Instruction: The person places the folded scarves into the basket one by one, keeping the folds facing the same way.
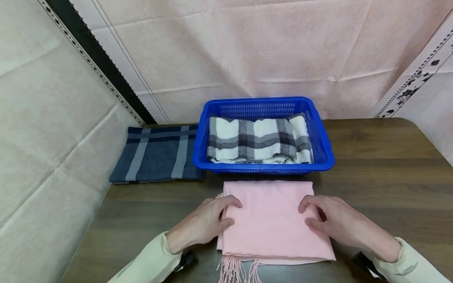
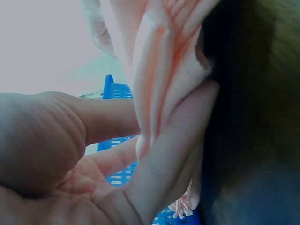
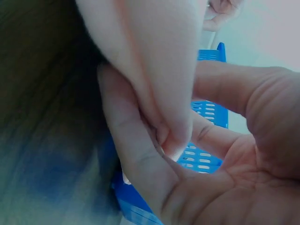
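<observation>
A folded pink scarf lies on the table in front of the blue basket, its fringe spilling out at the near left corner. My left hand holds the scarf's left edge. On the opposite edge, my right hand grips it the same way. The left wrist view shows the layered pink cloth between thumb and fingers, with some fingers reaching underneath. In the right wrist view the folded edge likewise sits between the thumb and the fingers below.
Behind the scarf stands a blue plastic basket holding a folded black-and-white checked cloth. A folded navy cloth with lighter stripes lies left of the basket. Pale patterned sheets hang behind the wooden table and at its sides.
</observation>
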`<action>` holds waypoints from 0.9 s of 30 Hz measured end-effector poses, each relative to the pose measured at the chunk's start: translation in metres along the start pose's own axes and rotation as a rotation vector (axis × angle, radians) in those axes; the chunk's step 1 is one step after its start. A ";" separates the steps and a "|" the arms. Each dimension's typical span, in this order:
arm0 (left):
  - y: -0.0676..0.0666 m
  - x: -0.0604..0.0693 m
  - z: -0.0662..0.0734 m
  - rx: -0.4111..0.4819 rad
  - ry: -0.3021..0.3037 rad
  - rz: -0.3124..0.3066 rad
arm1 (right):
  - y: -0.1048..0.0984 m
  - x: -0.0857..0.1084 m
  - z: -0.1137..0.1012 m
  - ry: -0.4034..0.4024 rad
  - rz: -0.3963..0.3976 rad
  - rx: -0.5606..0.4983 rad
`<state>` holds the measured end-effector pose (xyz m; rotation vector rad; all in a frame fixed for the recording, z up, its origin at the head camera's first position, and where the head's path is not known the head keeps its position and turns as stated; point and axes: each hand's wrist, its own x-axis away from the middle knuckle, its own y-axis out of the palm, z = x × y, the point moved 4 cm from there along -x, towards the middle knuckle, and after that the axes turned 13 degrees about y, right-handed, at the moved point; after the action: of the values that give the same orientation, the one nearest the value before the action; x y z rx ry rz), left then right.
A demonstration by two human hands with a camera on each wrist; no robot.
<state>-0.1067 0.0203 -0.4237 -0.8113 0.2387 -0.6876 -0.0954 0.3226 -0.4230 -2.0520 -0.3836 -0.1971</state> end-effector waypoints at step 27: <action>-0.028 0.019 0.035 0.023 0.060 0.022 | -0.030 0.032 -0.010 -0.092 0.043 -0.042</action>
<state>-0.0895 0.0145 -0.3788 -0.7656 0.2928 -0.6939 -0.0756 0.3339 -0.3841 -2.1143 -0.3939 -0.0858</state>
